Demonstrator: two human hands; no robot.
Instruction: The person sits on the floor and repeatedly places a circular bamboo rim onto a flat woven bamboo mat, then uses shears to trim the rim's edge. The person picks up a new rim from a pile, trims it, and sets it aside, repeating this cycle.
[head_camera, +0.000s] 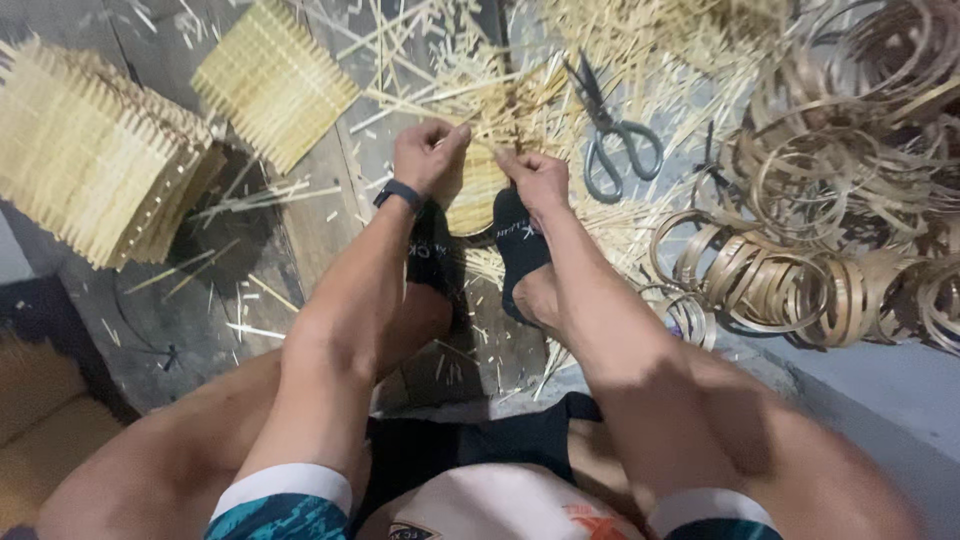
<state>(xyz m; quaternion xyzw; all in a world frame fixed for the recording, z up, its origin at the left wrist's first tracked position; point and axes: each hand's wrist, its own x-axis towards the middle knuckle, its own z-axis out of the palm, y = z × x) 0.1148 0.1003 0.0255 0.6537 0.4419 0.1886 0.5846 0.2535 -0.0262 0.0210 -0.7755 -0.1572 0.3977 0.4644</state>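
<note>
Head view: a person sits on the floor (180, 330), knees wide apart, looking down along both forearms.
Feet: two feet in black socks (520, 245) press together, just under the hands.
Woven piece: a small round piece of bamboo strips (478, 195) stands clamped between the socks; its loose strips (500, 105) fan up and away from the person, toward the far side.
Left hand: the left hand (430, 155), with a dark wristband (398, 193), is closed in a pinch on strips at the top of the piece.
Right hand: the right hand (538, 178) is also closed, fingers pinched on a strip beside the left one; the two hands nearly touch.
Key relation: the piece lies directly below and between both hands, equally near to each; the held strips run with their long axis away from the body.
Scissors: grey scissors (615, 135) lie just beyond the right hand, nearer to it.
Right side: a pile of bamboo hoops (800, 270).
Far left: two flat woven bamboo mats (95, 155).
</note>
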